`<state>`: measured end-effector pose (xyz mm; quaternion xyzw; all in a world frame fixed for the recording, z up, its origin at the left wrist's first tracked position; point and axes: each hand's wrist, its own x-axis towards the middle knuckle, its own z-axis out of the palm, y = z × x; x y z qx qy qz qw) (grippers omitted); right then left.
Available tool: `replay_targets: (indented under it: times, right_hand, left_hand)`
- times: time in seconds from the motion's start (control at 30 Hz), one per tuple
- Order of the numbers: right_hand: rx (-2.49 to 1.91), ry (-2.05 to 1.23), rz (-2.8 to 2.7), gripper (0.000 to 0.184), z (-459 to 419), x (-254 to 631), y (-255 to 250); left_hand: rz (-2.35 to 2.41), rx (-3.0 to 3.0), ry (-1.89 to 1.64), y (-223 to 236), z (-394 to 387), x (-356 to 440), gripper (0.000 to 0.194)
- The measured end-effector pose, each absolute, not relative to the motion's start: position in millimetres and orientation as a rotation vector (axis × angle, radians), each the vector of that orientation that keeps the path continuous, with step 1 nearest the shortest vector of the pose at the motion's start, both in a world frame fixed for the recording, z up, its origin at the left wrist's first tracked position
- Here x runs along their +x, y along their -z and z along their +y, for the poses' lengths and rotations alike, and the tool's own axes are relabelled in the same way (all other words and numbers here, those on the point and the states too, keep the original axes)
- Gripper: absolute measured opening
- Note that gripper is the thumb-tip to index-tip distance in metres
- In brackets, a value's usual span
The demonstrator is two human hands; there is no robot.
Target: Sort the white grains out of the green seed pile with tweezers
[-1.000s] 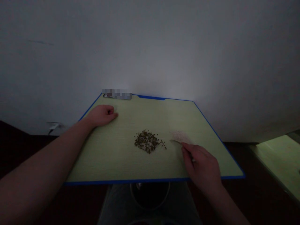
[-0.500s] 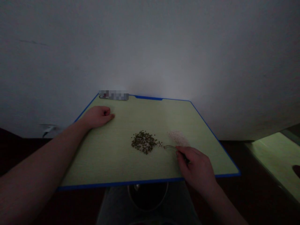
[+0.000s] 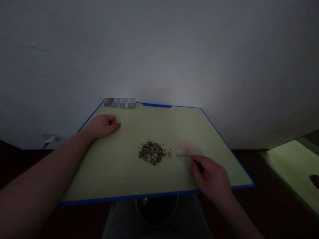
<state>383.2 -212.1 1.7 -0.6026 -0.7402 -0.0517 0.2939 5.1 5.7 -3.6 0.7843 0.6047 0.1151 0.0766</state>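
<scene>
My right hand (image 3: pixel 211 174) is closed in a pinch on thin tweezers (image 3: pixel 184 156). The tweezers' curved tips point left, between two heaps; whether a grain sits in them is too small to tell. Left of the tips lies a heap of small greenish-brown beans (image 3: pixel 152 151) with pale grains mixed among them. Behind the tweezers spreads a patch of whitish grains (image 3: pixel 188 146), its near side partly hidden by my right hand. My left hand (image 3: pixel 103 125) rests curled on the left side of the tabletop, with nothing visible in its fingers.
The pale tabletop (image 3: pixel 119 172) has a blue rim and stands against a grey wall (image 3: pixel 159 49). A blurred flat item (image 3: pixel 119 103) lies at the back left corner. Below the front edge is a dark round bowl (image 3: pixel 157 212). Another pale surface (image 3: pixel 294 166) stands at right.
My right hand and the tweezers have moved slightly right, away from the bean heap. My left hand stays in place, and the camera view has shifted a little.
</scene>
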Motion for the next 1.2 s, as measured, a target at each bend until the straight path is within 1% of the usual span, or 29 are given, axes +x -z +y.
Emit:
replay_targets:
  times: [0.17,0.8,1.2]
  right_hand:
    - [-1.657,0.168,-1.919,0.024,-202,390,1]
    - [-1.615,0.026,-1.954,0.023,-205,387,-1]
    - [-1.533,-0.197,-2.047,0.022,-206,383,-7]
  left_hand:
    - [1.819,2.341,-0.345,5,6,5,0.034]
    - [1.808,2.32,-0.355,8,9,7,0.035]
    - [1.81,2.318,-0.332,6,7,10,0.035]
